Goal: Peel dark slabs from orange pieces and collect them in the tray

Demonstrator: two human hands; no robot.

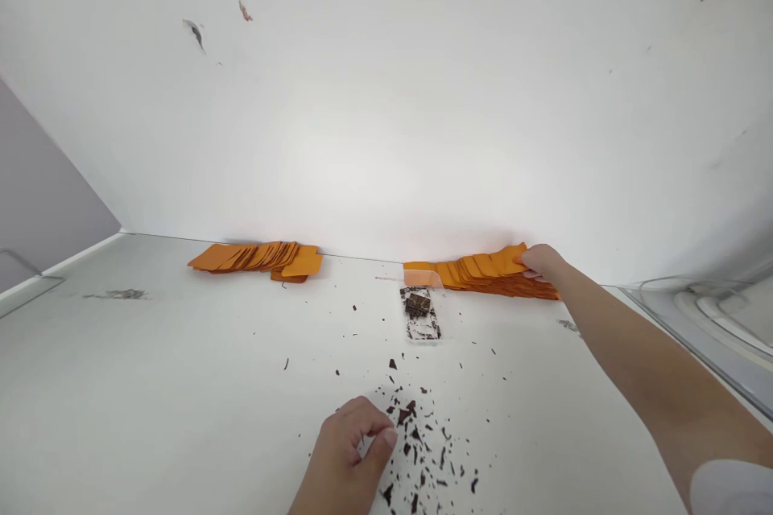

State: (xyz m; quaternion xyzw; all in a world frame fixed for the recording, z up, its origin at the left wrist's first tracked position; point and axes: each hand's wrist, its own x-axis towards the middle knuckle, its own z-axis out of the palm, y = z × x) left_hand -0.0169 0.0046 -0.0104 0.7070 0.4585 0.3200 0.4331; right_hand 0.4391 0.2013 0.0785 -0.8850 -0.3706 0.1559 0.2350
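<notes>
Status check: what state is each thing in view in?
Left stack of thin orange pieces: fanned out.
Right stack of thin orange pieces: fanned, overlapping.
Shallow clear plastic tray: littered with dark flakes.
Loose dark brown flakes: scattered.
White upright panel: smudged.
Left hand: curled.
Right hand: pinching the right stack's top piece.

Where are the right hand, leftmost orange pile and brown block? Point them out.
Right hand (544, 261): head view, back of the hand.
Leftmost orange pile (269, 257): head view, near its middle.
Brown block (417, 305): head view, upper face.
</notes>
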